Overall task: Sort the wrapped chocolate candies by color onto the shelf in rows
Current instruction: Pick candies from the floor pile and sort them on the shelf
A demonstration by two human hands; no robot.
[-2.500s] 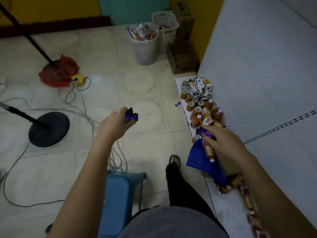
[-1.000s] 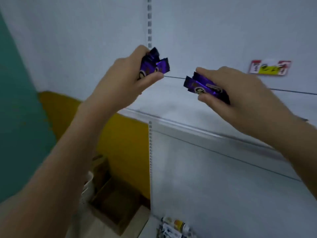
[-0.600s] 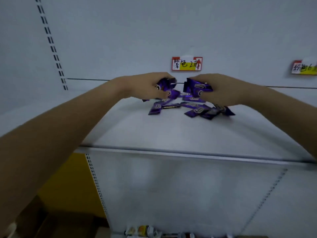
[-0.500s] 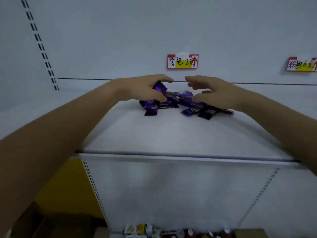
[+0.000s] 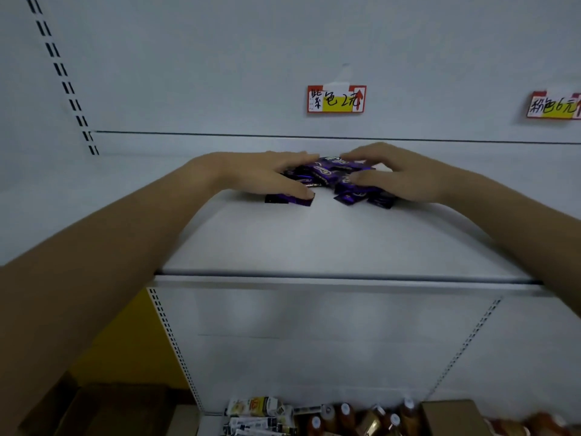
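Up on the shelf (image 5: 314,247), under the price tag (image 5: 336,99), purple candies (image 5: 327,174) lie heaped between left hand (image 5: 261,174) and right hand (image 5: 399,177), both flat-fingered, gripping nothing; wrappers point every which way, equally near both.

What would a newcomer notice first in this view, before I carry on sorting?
The dark heap of purple candies stands out at the back of the white shelf, with the left hand and right hand resting on it from either side. Just above, on the back wall, is a red and yellow price tag, with a second tag at the right edge. Bottles crowd the bottom of the view.
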